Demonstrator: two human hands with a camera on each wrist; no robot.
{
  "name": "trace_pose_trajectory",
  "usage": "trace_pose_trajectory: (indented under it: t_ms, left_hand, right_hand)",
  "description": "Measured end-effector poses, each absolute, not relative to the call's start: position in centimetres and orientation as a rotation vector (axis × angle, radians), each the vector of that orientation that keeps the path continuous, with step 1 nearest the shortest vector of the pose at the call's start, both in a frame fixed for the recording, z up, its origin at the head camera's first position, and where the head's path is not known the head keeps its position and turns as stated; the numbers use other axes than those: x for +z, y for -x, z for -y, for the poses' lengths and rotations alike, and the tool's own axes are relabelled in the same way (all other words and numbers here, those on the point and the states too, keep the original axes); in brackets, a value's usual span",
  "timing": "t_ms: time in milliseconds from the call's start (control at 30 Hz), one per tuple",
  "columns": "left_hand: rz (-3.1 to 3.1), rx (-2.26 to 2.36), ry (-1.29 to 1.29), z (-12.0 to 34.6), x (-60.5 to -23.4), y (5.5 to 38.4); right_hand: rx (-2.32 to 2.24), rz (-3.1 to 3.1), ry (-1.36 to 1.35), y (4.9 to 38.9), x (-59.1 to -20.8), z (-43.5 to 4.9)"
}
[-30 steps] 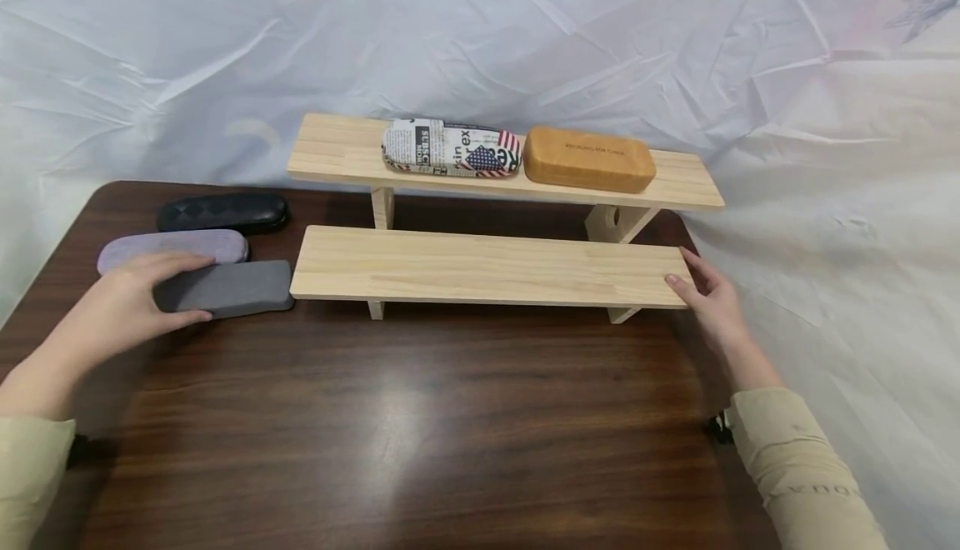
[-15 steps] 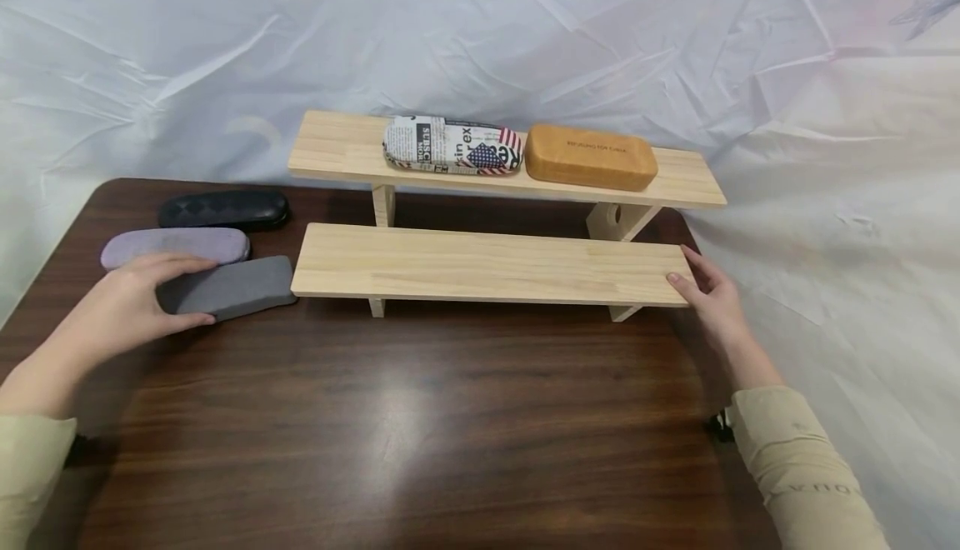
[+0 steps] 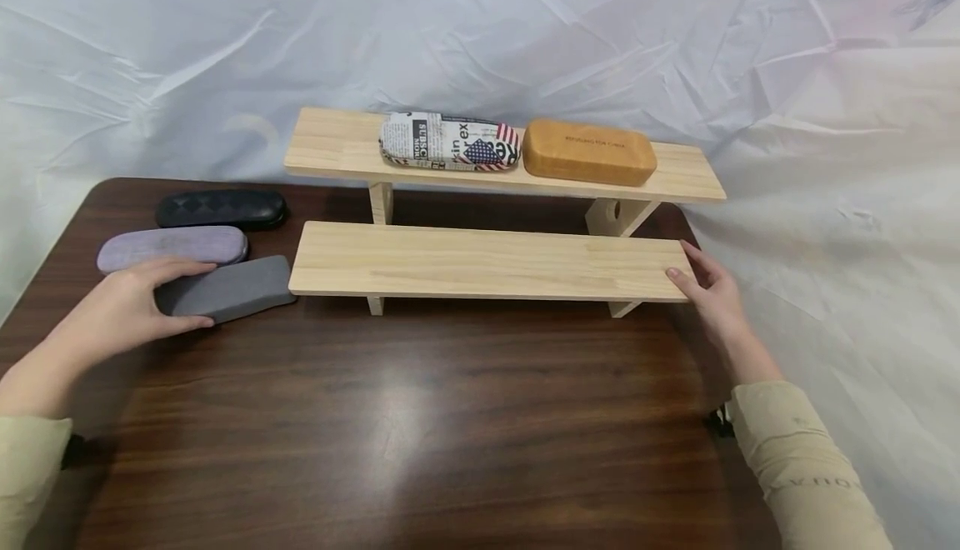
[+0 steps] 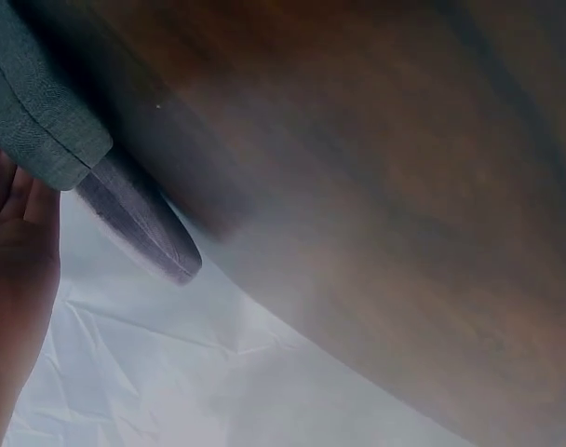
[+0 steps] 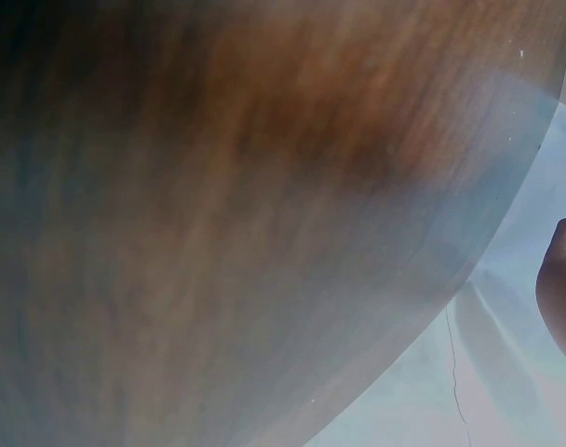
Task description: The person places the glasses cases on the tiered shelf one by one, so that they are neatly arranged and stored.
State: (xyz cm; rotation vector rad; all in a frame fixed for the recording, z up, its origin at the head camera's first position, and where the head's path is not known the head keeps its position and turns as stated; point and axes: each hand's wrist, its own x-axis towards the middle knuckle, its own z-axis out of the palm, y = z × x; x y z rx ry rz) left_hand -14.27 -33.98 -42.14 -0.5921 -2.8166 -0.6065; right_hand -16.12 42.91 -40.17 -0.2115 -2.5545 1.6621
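Observation:
At the left of the table, my left hand (image 3: 120, 304) grips a dark grey glasses case (image 3: 232, 290) between thumb and fingers. The case's right end is right at the left end of the lower wooden shelf (image 3: 480, 262). In the left wrist view the grey case (image 4: 41, 112) overlaps a purple glasses case (image 4: 143, 219). My right hand (image 3: 712, 292) pinches the right end of the lower shelf, thumb on top. Only a bit of that hand (image 5: 562, 279) shows at the right wrist view's edge.
On the upper wooden shelf (image 3: 330, 146) lie a newspaper-print glasses case (image 3: 450, 143) and a tan one (image 3: 588, 152). A black glasses case (image 3: 221, 209) lies behind the purple one. White sheeting (image 3: 480, 33) hangs behind the brown table (image 3: 420, 433).
The grey case has turned slightly in my left hand, its right end swinging away from me. My right hand keeps its hold on the shelf end.

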Motion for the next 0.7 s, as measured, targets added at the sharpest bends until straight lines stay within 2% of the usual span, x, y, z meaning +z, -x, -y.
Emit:
trace_pose_trajectory:
  t_ms: [433,700]
  left_hand:
    - [2.877,-0.516,0.450,35.2,-39.7,13.1]
    - [2.745,-0.452,0.526,34.8,-36.7,13.0]
  right_hand:
    - [1.717,2.510,0.191,16.6,-40.1,-42.9]
    - [1.738,2.515,0.206,16.2,-40.1,-42.9]
